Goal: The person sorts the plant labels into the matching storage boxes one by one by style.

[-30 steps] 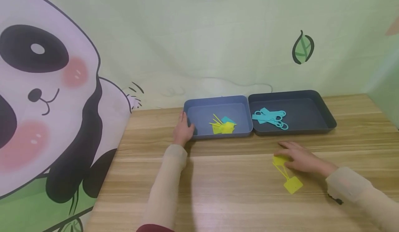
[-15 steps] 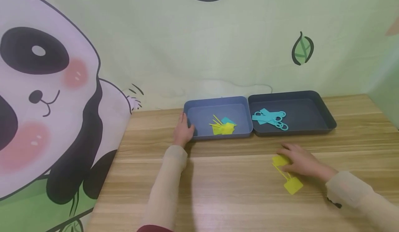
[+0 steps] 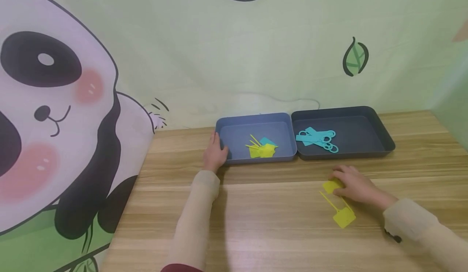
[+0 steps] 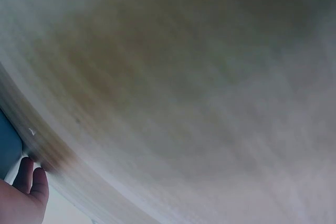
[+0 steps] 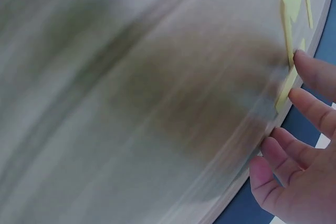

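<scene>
My left hand (image 3: pixel 215 154) holds the left end of a blue tray (image 3: pixel 234 140), its thumb over the near left corner and its fingers along the outside. Inside lie several yellow tags (image 3: pixel 266 150) with thin stems and a teal piece (image 3: pixel 267 141). To the right on the table, my right hand (image 3: pixel 356 186) pinches a yellow square tag (image 3: pixel 330 186) with a thin stem between thumb and fingers. Another yellow tag (image 3: pixel 344 217) lies just nearer the front, its stem pointing to the far left. In the right wrist view, thumb and finger touch the yellow tag (image 5: pixel 285 88).
A dark grey tray (image 3: pixel 360 136) stands against the blue tray's right side. Several teal tags with looped ends (image 3: pixel 318 137) lie in its left part. A printed cloth (image 3: pixel 274 60) hangs behind the wooden table (image 3: pixel 270 215).
The right hand has shifted slightly right. The far yellow tag moved right with it, and its stem has swung away from the other tag's stem. The left hand stays on the blue tray.
</scene>
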A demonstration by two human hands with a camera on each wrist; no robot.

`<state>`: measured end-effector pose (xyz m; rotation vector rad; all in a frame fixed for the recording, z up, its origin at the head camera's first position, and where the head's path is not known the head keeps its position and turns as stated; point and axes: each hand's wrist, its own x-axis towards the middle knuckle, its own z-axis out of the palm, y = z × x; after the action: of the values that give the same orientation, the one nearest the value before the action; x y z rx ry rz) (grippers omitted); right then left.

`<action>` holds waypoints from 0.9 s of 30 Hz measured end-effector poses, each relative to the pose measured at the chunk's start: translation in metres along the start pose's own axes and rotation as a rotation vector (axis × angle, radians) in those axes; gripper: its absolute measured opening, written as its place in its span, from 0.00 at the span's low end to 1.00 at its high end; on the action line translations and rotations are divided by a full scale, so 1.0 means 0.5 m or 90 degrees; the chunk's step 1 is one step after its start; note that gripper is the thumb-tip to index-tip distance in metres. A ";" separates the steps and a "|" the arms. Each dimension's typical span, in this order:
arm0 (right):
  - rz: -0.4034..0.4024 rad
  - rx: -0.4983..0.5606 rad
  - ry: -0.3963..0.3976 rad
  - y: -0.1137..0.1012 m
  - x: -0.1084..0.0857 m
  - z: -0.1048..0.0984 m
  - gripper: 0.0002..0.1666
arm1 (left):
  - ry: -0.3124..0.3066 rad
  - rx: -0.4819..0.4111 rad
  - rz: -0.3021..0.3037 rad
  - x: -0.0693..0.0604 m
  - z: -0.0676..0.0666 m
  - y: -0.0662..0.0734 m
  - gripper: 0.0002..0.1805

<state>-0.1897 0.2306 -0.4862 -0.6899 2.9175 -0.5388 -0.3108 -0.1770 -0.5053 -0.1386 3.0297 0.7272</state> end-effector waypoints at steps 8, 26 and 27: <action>0.055 0.047 -0.054 0.010 0.005 -0.013 0.22 | -0.005 -0.001 0.006 -0.003 -0.003 0.001 0.36; 0.055 0.105 -0.123 0.017 0.038 -0.024 0.20 | -0.007 -0.004 0.000 -0.003 -0.003 0.002 0.36; 0.062 0.105 -0.127 0.016 0.039 -0.025 0.20 | -0.005 -0.004 -0.001 -0.003 -0.002 0.002 0.36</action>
<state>-0.2124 0.2325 -0.4773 -0.5445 2.6695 -0.6514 -0.3094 -0.1764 -0.5037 -0.1366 3.0197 0.7352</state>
